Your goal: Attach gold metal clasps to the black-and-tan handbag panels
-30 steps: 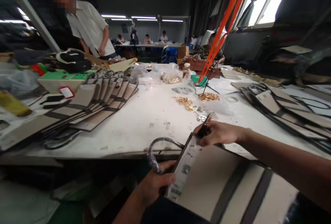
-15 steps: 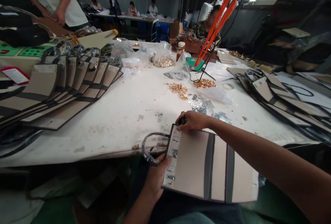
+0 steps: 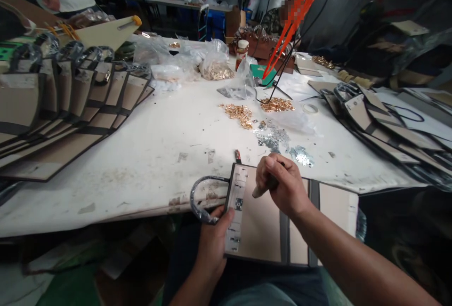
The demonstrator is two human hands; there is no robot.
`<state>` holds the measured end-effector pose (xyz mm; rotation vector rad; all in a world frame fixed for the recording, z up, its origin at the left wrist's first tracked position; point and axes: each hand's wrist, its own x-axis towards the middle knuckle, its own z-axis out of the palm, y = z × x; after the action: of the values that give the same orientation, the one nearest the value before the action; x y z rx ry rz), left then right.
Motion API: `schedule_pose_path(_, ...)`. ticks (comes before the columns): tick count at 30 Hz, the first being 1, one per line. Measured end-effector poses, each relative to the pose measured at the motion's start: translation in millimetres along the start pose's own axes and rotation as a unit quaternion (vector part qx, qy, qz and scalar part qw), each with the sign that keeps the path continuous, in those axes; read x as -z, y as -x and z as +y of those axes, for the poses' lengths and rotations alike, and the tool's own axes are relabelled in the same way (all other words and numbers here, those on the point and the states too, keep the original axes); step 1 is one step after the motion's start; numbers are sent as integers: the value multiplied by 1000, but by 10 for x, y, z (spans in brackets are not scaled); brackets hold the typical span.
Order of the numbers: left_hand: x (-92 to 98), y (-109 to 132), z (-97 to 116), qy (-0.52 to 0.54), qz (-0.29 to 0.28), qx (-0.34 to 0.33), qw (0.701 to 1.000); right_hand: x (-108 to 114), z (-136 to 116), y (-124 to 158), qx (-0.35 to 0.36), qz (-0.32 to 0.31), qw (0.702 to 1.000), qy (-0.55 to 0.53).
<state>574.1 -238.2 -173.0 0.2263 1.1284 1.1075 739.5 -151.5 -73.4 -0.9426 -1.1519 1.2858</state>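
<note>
Bag [image 3: 261,230] across lap, left hand [image 3: 212,242] pinching its top edge; right hand [image 3: 284,188] fisted round tool [image 3: 263,188]. We judge hardware fitting underway; tip needs steady aim.

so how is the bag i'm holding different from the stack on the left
The bag is a single one at the table's near edge, gripped by the left hand, with the right hand holding a tool over it. The stack is many bags fanned out on the table, no hand on them. The bag's handle points left; the stack's handles point to the far side. Both are tan with dark stripes.
</note>
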Motion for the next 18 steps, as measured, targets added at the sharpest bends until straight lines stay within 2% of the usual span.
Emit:
schedule_pose_path(3, -100, 4, 40, 10, 15, -1, 1000, -95, 209, 73, -2, 40, 993, -112)
schedule_pose_path(6, -131, 13, 15, 17, 30, 6, 999, -137, 344, 78, 10, 81, 983, -165)
schedule_pose_path(9, -129, 21, -12, 12, 43, 10, 999, -131, 398, 78, 16, 94, 976, -196)
schedule_pose_path(15, -135, 0, 8, 17, 49, 27, 998, -141, 482, 149, 59, 67, 979, -185)
schedule_pose_path(18, -137, -9, 8, 26, 41, 24, 999, -212, 501, 189, 98, 17, 990, -101)
